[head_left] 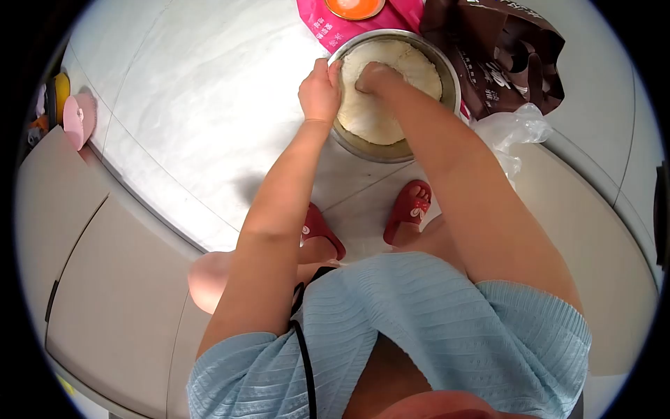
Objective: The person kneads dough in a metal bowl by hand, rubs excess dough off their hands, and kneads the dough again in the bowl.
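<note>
A round metal bowl (450,77) stands on the floor in front of my feet. Pale dough (373,124) fills most of it, with a slightly creased surface. My left hand (321,91) grips the bowl's left rim, its thumb near the inside edge. Closed into a fist, my right hand (379,78) presses down into the upper middle of the dough. The knuckles' underside is hidden in the dough.
A pink bag (324,28) lies behind the bowl, bearing an orange round thing (356,7). To the right are a dark brown bag (502,59) and a clear plastic bag (513,129). Beige cabinets (112,279) flank both sides. Red slippers (403,216) are on my feet.
</note>
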A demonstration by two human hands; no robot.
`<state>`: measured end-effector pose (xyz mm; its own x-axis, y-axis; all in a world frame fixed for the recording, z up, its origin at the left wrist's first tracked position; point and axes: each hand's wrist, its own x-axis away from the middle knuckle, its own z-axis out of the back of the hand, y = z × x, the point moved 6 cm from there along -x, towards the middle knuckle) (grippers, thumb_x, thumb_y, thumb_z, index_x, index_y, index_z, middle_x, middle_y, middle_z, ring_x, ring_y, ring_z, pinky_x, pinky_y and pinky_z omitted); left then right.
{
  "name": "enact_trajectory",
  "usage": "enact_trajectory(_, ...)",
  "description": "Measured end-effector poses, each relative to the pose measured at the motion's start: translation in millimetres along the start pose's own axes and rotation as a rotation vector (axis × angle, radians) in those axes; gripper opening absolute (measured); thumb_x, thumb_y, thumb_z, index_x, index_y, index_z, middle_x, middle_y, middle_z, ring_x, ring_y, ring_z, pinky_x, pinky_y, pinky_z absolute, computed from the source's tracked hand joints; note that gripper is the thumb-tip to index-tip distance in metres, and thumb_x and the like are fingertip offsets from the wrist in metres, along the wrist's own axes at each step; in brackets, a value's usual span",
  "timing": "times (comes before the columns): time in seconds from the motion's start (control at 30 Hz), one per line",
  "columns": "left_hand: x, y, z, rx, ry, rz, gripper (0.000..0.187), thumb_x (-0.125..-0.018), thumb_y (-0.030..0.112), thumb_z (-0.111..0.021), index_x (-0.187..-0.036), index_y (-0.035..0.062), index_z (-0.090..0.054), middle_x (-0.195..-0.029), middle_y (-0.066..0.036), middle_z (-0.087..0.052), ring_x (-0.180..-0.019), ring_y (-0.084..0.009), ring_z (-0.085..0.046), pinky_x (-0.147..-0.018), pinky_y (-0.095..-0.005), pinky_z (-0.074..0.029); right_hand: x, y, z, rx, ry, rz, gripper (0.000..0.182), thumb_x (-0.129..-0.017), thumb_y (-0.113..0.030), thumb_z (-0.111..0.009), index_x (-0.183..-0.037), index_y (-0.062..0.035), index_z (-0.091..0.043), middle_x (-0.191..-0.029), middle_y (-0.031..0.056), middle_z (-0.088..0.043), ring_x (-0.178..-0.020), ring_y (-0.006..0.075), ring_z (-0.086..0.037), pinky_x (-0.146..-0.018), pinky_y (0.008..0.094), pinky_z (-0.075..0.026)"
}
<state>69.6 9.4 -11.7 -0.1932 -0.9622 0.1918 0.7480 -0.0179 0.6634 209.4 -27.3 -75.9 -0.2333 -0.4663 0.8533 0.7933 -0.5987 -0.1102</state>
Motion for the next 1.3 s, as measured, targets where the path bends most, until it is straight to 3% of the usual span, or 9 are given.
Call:
enact_trajectory(0.3,22,-13,9,0.124,0.029,0.092,0.030,-0.095,0.037,-0.050,-0.095,0.0085,-0.059,-0.074,-0.022,-0.064,-0.071,-0.0435,-0.061,-0.063,-0.0508,-0.047,75,9,-18,-0.075,0.436,0.147,0.030,-0.083,-0.024,-0.056,-0.107,-0.0113,-0.069,-0.113,0.0152,-0.066,-0.107,0.0294,-0.062,-0.092,0.0409,-0.048)
enact_trajectory(0.47,33,-21,10,0.216,0.051,0.139,0.029,-0.096,0.035,-0.050,-0.102,0.0087,-0.060,-0.076,-0.022,-0.065,-0.071,-0.0437,-0.061,-0.064,-0.0491,-0.047,106,-15,-51,0.063,0.073,0.194,0.031,-0.082,-0.029,-0.055,-0.106,-0.0138,-0.068,-0.116,0.0140,-0.063,-0.110,0.0285,-0.060,-0.091,0.0394,-0.048)
enact_trajectory(0.67,40,-26,12,0.225,0.080,0.183,0.028,-0.097,0.031,-0.049,-0.101,0.0056,-0.060,-0.076,-0.021,-0.064,-0.069,-0.0396,-0.062,-0.063,-0.0451,-0.047,80,-16,-63,-0.166,-0.015,-0.052,0.030,-0.082,-0.019,-0.058,-0.110,-0.0123,-0.068,-0.117,0.0134,-0.064,-0.113,0.0303,-0.059,-0.095,0.0389,-0.046)
enact_trajectory(0.83,25,-23,10,0.172,0.099,0.135,0.028,-0.095,0.030,-0.051,-0.102,0.0047,-0.061,-0.075,-0.022,-0.065,-0.069,-0.0405,-0.062,-0.061,-0.0470,-0.047,9,-20,-61,-0.025,0.012,0.009,0.034,-0.078,-0.020,-0.062,-0.110,-0.0072,-0.067,-0.118,0.0138,-0.063,-0.114,0.0291,-0.058,-0.094,0.0397,-0.046)
enact_trajectory(1.0,2,-13,18,0.133,0.113,0.079,0.029,-0.096,0.032,-0.052,-0.102,0.0054,-0.061,-0.070,-0.021,-0.063,-0.065,-0.0407,-0.061,-0.059,-0.0470,-0.047,-13,-29,-66,0.254,-0.713,0.132,0.030,-0.075,-0.019,-0.061,-0.100,-0.0020,-0.068,-0.109,0.0153,-0.066,-0.104,0.0276,-0.063,-0.088,0.0391,-0.050)
enact_trajectory(1.03,2,-12,16,0.122,0.094,0.074,0.030,-0.096,0.033,-0.051,-0.103,0.0056,-0.061,-0.070,-0.021,-0.063,-0.066,-0.0409,-0.061,-0.060,-0.0473,-0.047,-2,-28,-64,0.197,-0.607,0.111,0.030,-0.075,-0.019,-0.061,-0.098,-0.0009,-0.068,-0.108,0.0156,-0.067,-0.103,0.0273,-0.064,-0.087,0.0390,-0.050)
enact_trajectory(1.1,7,-11,15,0.102,0.074,0.096,0.030,-0.096,0.033,-0.051,-0.103,0.0058,-0.061,-0.071,-0.022,-0.063,-0.066,-0.0414,-0.061,-0.060,-0.0478,-0.047,34,-26,-37,0.055,0.054,0.208,0.037,-0.081,-0.020,-0.057,-0.116,-0.0089,-0.065,-0.120,0.0149,-0.063,-0.110,0.0295,-0.061,-0.093,0.0406,-0.047)
enact_trajectory(1.13,12,-14,13,0.119,0.102,0.096,0.030,-0.095,0.033,-0.051,-0.103,0.0058,-0.061,-0.070,-0.022,-0.063,-0.066,-0.0415,-0.061,-0.060,-0.0481,-0.047,52,-21,-34,0.033,0.232,0.239,0.029,-0.080,-0.020,-0.055,-0.105,-0.0119,-0.068,-0.109,0.0140,-0.066,-0.101,0.0316,-0.063,-0.085,0.0414,-0.050)
enact_trajectory(1.3,46,-22,17,0.147,0.075,0.186,0.027,-0.096,0.031,-0.051,-0.104,0.0066,-0.060,-0.069,-0.021,-0.063,-0.065,-0.0403,-0.062,-0.059,-0.0476,-0.047,90,32,4,-0.137,0.183,-0.017,0.028,-0.079,-0.022,-0.056,-0.104,-0.0154,-0.069,-0.114,0.0115,-0.065,-0.109,0.0295,-0.060,-0.093,0.0383,-0.047)
